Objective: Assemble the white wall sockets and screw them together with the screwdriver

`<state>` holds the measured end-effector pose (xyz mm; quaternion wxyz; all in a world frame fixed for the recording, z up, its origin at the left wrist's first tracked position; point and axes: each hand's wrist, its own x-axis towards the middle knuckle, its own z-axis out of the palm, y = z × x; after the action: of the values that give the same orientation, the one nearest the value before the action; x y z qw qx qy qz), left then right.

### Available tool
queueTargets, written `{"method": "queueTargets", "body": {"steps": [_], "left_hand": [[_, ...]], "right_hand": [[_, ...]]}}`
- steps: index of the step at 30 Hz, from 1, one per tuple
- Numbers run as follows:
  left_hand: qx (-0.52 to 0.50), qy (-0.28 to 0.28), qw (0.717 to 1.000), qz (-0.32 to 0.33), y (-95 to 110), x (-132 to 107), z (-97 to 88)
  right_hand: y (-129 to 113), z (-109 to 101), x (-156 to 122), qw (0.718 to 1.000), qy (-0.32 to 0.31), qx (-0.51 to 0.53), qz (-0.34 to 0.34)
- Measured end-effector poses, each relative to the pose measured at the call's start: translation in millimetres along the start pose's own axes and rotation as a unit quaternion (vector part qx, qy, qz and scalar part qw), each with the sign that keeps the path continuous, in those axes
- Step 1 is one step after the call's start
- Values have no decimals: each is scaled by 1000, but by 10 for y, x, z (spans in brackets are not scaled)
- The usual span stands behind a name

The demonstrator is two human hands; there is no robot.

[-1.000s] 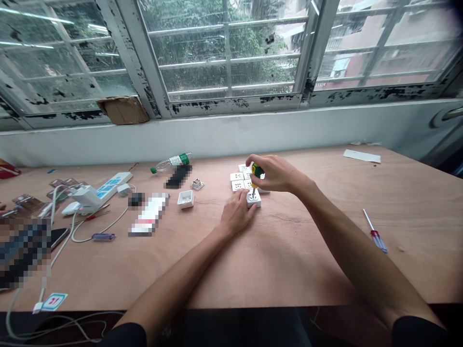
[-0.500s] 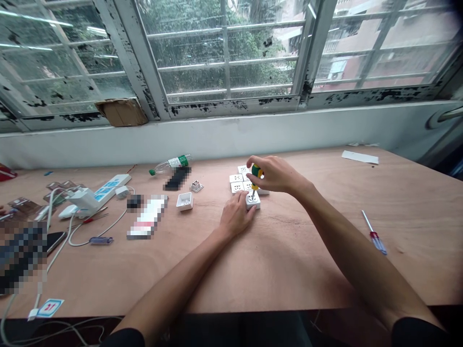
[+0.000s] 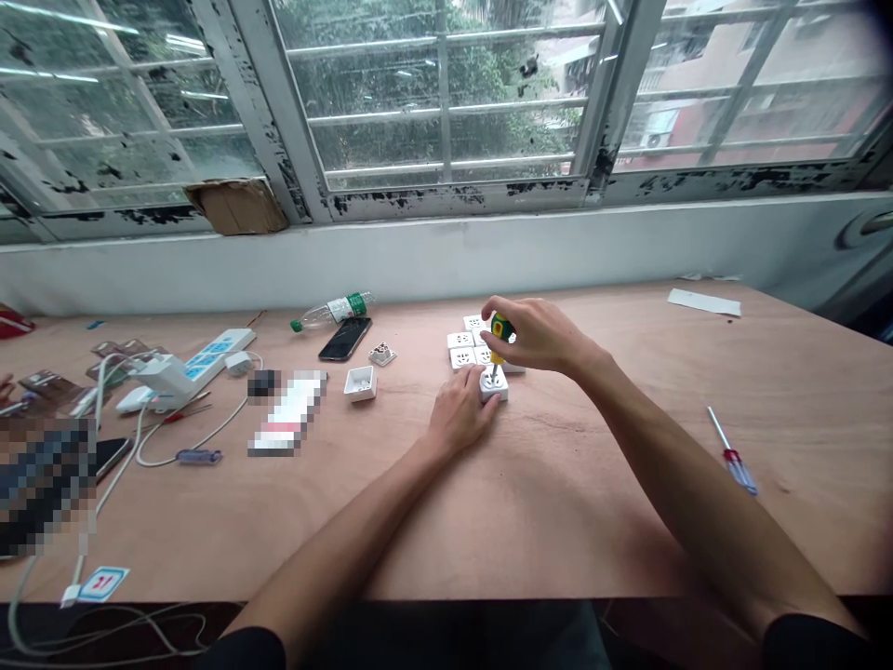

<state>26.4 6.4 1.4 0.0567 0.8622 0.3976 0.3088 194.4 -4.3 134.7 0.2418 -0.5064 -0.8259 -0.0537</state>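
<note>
A white square power socket (image 3: 494,384) lies face up on the wooden table, and my left hand (image 3: 460,409) grips it from its left side, thumb at the near edge. Above it, my right hand (image 3: 537,335) is closed around the green and yellow handle of a screwdriver (image 3: 499,335). The screwdriver stands nearly upright, its tip down at the middle of the socket's face. Just behind are several more white sockets (image 3: 461,357) set close together, partly hidden by my right hand.
Left of my hands are an open white box (image 3: 361,383), a small white socket part (image 3: 381,353), a black phone (image 3: 345,339) and a plastic bottle (image 3: 333,311). A power strip (image 3: 216,358) with cables lies farther left. Another screwdriver (image 3: 731,451) rests at right.
The whole view has shifted slightly, so things appear a little farther right. Both hands keep their hold on the socket and the screwdriver; my right fingers have moved slightly around the handle.
</note>
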Motion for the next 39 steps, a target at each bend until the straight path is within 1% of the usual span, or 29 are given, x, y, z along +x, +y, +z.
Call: {"method": "queueTargets", "body": {"steps": [6,13,18,24,30,35,39], "left_hand": [[-2,-4,1000,-5,9,0,-5],[-4,-3,1000,-1,3,5,4],[-2,0,1000,1,5,3,-2],[4,3,1000,2,4,1,2],[4,1,1000,2,1,4,5],[3,4,1000,4,-2,0,7],[3,1,1000,1,4,-2,3]], "right_hand": [[-1,-24,-14,999,-14,20,-23],[-11,-15,-25,1000,-9,1,-4],[-10,-34,-36,999,-17,25,-33],[-18,-28,-25,1000,-12,6,0],[-15,-38,-40,999,-22,28,-29],[-28,-24,-28,1000,-14,3,-6],[-11,-24,-33,1000,-9,18,-23]]}}
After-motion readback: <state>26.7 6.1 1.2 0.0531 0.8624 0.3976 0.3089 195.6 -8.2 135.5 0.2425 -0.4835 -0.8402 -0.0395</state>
